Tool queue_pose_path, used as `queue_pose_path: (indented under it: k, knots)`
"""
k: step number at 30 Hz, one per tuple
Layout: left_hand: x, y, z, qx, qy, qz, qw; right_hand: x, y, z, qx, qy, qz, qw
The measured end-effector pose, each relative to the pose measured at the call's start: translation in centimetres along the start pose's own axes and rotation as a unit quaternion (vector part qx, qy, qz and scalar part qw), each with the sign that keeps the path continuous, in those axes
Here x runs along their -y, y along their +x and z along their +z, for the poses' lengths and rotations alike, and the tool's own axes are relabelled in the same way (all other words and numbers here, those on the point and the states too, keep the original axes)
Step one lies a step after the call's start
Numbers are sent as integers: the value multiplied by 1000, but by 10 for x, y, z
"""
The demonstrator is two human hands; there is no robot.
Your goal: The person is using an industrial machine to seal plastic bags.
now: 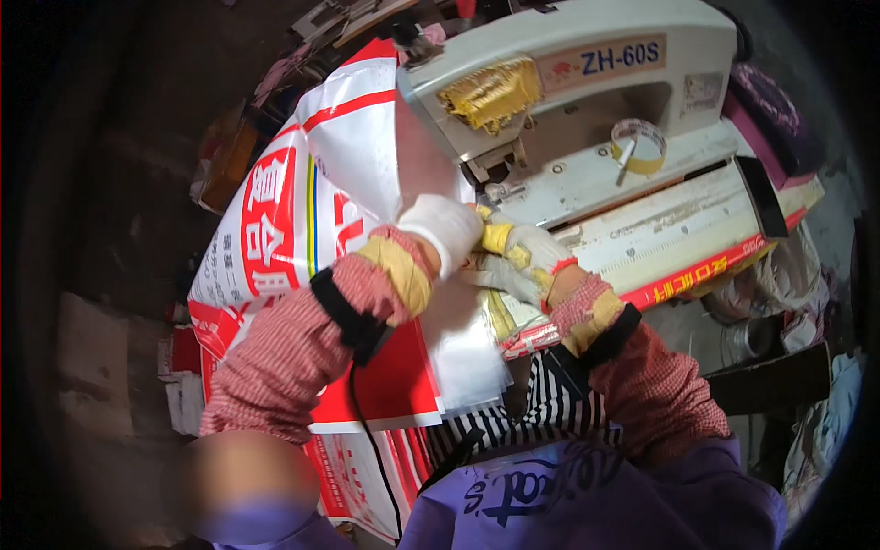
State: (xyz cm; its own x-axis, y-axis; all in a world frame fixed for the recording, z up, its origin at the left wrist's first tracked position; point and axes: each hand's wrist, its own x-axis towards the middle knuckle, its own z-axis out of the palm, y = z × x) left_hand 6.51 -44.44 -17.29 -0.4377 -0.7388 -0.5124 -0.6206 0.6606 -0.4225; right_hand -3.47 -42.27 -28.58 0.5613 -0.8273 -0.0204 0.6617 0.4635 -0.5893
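A large white and red woven sack lies flat across the left side, with a clear plastic liner showing at its edge. My left hand, in a white glove, is closed on the sack's edge just below the sewing machine's needle area. Its fingertips are hidden. Beside it, my right hand, in a white and yellow glove, has bent fingers closed at the same sack edge; what lies under them is partly covered. The pale industrial sewing machine stands beyond both hands.
A tape roll with a white stick lies on the machine bed. Yellow cloth is wrapped on the machine head. A ruler-marked white board runs rightward, with a purple box behind. A black cable hangs from my left wrist strap.
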Motion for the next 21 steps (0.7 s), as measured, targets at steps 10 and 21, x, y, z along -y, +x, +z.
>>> queue_pose_path:
  k: [10, 21]
  knots:
    - [41, -155, 9, -105, 73, -53, 990, -6, 49, 47, -120, -809, -160, 553]
    - [9, -339, 260, -530, -649, -452, 306, -83, 2, 220, 216, -414, 241, 851]
